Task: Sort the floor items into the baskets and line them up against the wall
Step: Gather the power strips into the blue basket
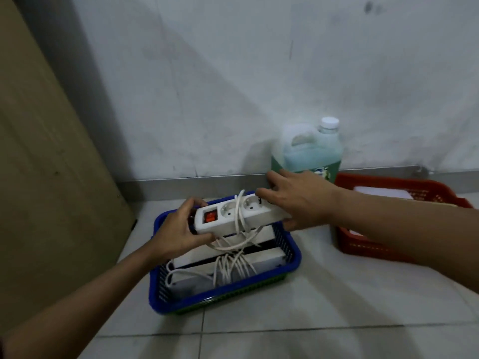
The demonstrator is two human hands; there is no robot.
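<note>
A white power strip point(233, 216) with a red switch and its cord wound around it hangs just above the blue basket point(220, 296). My left hand point(178, 231) grips its switch end and my right hand point(298, 200) holds the other end. Inside the basket lie other white power strips point(261, 260) with bundled white cords. A green basket edge shows under the blue one. A red basket point(425, 190) holding something white sits to the right near the wall.
A clear jug of green liquid point(308, 151) with a white cap stands against the white wall between the baskets. A brown cardboard sheet point(46, 164) leans at the left. The floor is pale tile.
</note>
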